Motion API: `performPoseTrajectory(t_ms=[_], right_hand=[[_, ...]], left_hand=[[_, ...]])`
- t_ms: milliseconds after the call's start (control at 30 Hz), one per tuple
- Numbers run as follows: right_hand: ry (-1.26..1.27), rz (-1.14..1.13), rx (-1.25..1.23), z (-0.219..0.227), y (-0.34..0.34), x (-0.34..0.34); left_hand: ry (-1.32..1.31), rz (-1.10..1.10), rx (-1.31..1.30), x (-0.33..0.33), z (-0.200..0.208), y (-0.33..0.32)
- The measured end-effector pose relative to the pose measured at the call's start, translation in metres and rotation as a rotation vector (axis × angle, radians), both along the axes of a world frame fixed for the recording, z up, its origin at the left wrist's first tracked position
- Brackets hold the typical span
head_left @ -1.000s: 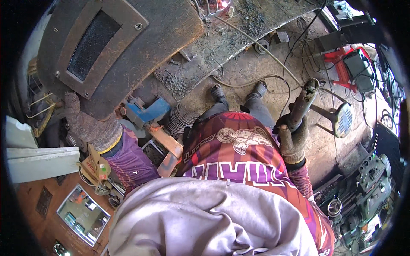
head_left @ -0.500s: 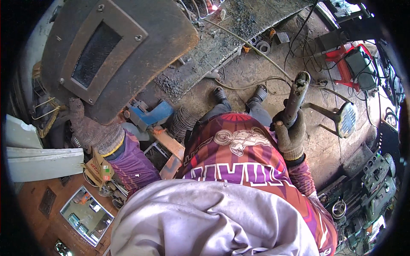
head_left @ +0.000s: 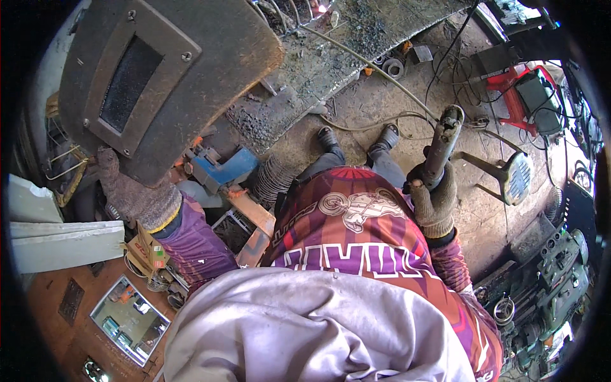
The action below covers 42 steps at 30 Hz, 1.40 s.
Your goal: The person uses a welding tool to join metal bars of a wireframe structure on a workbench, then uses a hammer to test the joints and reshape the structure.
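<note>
In my gloved left hand (head_left: 137,194) is a dark welding hand shield (head_left: 210,83), raised at the upper left with its dark window tilted. The fingers are closed at its lower edge, and its grip is hidden behind it. My gloved right hand (head_left: 438,202) is wrapped round a worn electrode holder (head_left: 443,143) pointing away from me. From its jaws a long thin welding rod (head_left: 375,71) runs up and left to curved metal bars (head_left: 289,11) at the far edge of the steel worktable (head_left: 280,118). A small bright spot glows by the bars.
A round-topped stool (head_left: 517,178) stands right of my right hand. Behind it are a red plastic stool (head_left: 509,95) and loose cables on the floor. A blue machine (head_left: 224,170) and a coiled hose (head_left: 275,178) sit left of my legs. Green-grey machinery (head_left: 560,274) lies at the right.
The welding hand shield has shifted slightly left and up with my left hand, showing a little more of the worktable. My right hand and the electrode holder look almost still.
</note>
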State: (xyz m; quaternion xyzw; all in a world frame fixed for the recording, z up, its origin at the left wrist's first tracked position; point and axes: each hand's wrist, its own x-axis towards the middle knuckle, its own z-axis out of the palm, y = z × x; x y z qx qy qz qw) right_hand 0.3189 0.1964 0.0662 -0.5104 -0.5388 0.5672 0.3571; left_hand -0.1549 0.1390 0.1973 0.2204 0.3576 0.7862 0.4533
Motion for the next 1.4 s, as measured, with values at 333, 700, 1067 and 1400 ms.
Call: performPoseTrajectory(t_ms=[333, 700, 1067, 1400], right_hand=[[-0.009, 0.032, -0.001, 0.006, 0.005, -0.003], [0.03, 0.03, -0.037, 0.008, 0.004, -0.006], [0.249, -0.013, -0.32, 0.024, 0.016, -0.007], [-0.385, 0.116, 0.215, 0.012, 0.01, -0.003]], left_hand=[[0.277, 0.01, -0.126, 0.044, 0.005, 0.022], [0.331, 0.063, -0.071, 0.092, 0.001, 0.046], [0.391, 0.043, -0.229, 0.06, -0.005, 0.038], [0.305, -0.031, -0.017, 0.088, 0.005, 0.035]])
